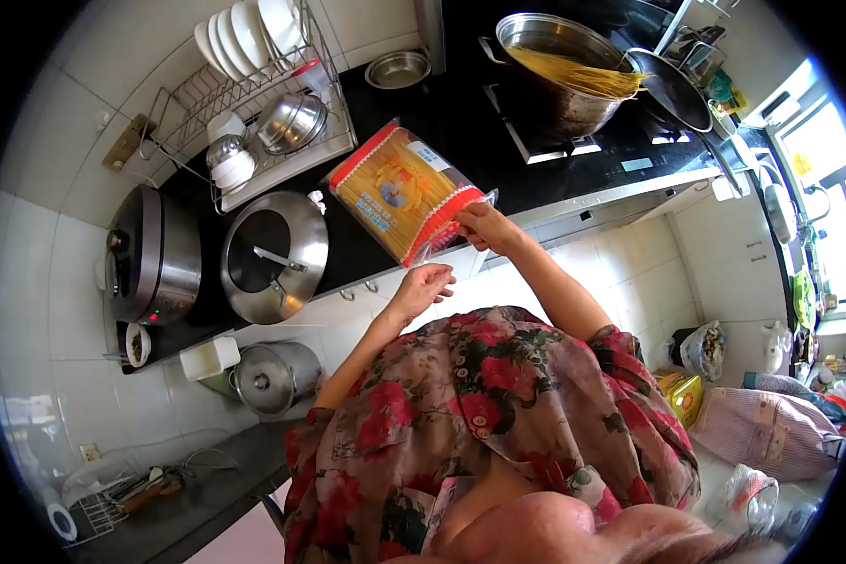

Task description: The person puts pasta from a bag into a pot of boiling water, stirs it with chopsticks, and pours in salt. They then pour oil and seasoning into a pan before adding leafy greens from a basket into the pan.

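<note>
A clear, red-edged package of yellow noodles lies tilted over the front part of the black counter. My right hand pinches its lower right corner between thumb and fingers. Just below the package's open-looking plastic edge is my left hand, fingers slightly curled and apart, holding nothing that I can make out. On the stove at the top, a large steel pot holds long yellow noodles that lean out over its right rim.
A dish rack with plates and bowls stands at the upper left. Nearer are a steel lid and a rice cooker. A black pan sits right of the pot, a small steel bowl left of it.
</note>
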`<state>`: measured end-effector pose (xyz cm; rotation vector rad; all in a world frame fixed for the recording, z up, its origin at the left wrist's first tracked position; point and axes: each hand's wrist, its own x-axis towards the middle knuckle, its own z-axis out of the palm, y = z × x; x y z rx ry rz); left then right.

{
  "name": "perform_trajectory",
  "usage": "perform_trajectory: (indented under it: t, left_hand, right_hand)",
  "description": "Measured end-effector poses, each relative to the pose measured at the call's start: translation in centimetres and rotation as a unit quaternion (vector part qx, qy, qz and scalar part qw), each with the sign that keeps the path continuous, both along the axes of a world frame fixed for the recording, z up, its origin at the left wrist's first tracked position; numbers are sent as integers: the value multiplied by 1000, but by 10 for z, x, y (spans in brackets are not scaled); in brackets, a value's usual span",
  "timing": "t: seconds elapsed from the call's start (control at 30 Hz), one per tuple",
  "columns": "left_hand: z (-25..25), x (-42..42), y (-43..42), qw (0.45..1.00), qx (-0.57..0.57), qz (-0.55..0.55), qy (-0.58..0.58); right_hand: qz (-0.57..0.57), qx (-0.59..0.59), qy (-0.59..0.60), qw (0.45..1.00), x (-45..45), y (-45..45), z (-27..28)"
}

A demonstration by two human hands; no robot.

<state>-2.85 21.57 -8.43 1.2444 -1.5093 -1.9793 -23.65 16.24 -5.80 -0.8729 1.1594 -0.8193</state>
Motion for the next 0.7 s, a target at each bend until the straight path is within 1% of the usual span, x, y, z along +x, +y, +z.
perform_trajectory:
  t: [0.07,0.13,0.17,0.23,0.33,0.47,0.53,0.57,0.7]
  left_hand:
    - [-1,-1,1,1000,-1,-3,3]
    - [-2,-2,1,1000,-8,-6,3]
    - [0,-2,0,1000,-9,-7,3]
    - [2,-4,2,1000,-7,-9,0]
    - [1,-7,2,1000,-10,-16,-10]
    - [1,-13,1,1000,-7,-20,-7]
    - [-1,-17,1,1000,1,-23,-9]
    - [0,-19,2,1000,-1,-26,-9]
    - [6,-15,1,1000,-6,-26,-13]
  right_hand:
    - [-12,0,4,1000,-1,3,1]
    - [6,-9,76,997,-4,4,0]
    - [5,-10,77,997,-5,6,4]
    - [32,-29,141,989,-7,12,12]
    - [22,-62,177,982,-6,20,16]
    - [30,-54,140,988,-9,15,7]
    - [-8,-48,62,997,1,6,5]
    - [-13,-50,91,994,8,0,4]
    - [-12,-34,102,994,10,-3,11]
